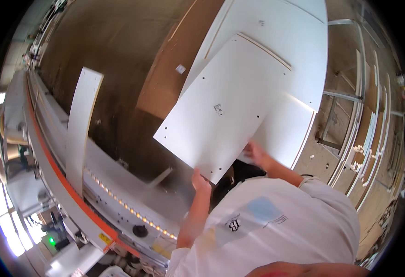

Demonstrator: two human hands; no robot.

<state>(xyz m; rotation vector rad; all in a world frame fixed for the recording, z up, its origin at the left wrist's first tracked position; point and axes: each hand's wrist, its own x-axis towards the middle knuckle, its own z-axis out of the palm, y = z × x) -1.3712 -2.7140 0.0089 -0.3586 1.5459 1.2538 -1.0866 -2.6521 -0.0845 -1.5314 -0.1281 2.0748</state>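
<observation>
Over the white boards (274, 34): I hold a drilled white panel (234, 83).
Left hand (202, 182): fingers grasping its near edge.
Right hand (257, 154): fingers grasping its right edge, partly hidden.

Windows (13, 233) at your left glare blown-out white, while the floor (114, 37) ahead looks dim. Your hands (256, 153) blur slightly; straight edges bow toward the black rim.

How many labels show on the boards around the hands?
3: one label on the held white panel, another label on the large white panel beyond, and a third label on the brown board. Others may be hidden beneath.
</observation>
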